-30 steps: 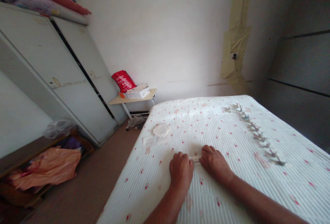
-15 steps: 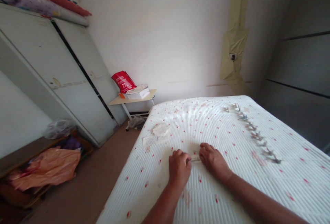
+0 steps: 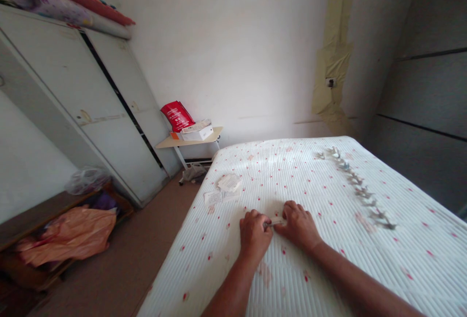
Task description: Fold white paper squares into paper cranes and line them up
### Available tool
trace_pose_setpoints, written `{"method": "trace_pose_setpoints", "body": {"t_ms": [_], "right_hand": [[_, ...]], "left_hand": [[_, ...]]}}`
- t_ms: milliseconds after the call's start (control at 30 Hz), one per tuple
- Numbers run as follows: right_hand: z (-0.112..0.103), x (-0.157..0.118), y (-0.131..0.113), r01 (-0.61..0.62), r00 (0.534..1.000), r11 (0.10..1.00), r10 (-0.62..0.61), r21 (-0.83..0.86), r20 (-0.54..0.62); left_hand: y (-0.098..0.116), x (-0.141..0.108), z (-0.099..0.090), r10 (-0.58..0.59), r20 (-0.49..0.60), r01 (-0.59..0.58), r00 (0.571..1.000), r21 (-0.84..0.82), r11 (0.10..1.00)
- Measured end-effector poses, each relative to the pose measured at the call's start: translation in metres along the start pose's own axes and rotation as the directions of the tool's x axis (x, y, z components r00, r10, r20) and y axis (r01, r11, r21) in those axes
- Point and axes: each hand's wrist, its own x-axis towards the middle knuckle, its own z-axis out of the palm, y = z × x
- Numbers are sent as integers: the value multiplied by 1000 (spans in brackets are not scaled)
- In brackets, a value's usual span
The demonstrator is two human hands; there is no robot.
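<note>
A small folded paper strip (image 3: 277,220) lies between my hands, just above the white quilted bed cover (image 3: 292,278) with red spots. My left hand (image 3: 254,232) is closed on the strip's left end. At its right end, my right hand (image 3: 298,224) pinches it with the thumb below and the fingers curled. Printed paper pieces (image 3: 229,183) rest on the cover to the upper left of my hands. To the right, several small folded paper figures (image 3: 354,178) stand in a slanting row.
Beyond the bed's left corner, a small table (image 3: 168,142) holds a red bag (image 3: 177,116) and a white box (image 3: 199,133). A cabinet (image 3: 109,112) and an orange plastic bag (image 3: 73,234) are at the left.
My right thumb has moved left and lower along the strip, closer to my left hand. The view has shifted slightly.
</note>
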Motion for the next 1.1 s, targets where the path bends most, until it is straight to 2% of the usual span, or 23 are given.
{"method": "trace_pose_setpoints", "body": {"t_ms": [300,567,967,1100], "right_hand": [[0,2,0,-31,999,999,31,-10,36],[-3,6,8,-51,995,995,43,89,91],[-1,17,28,0,981,965,-52,263,189],[2,17,28,-9,983,964,-40,264,179]], "left_hand": [[2,-1,-1,2,14,-2,1000,52,999],[5,-1,-5,-32,53,28,998,68,997],[4,-1,-5,-13,20,13,1000,11,1000],[10,2,-6,-65,23,64,998,30,997]]}}
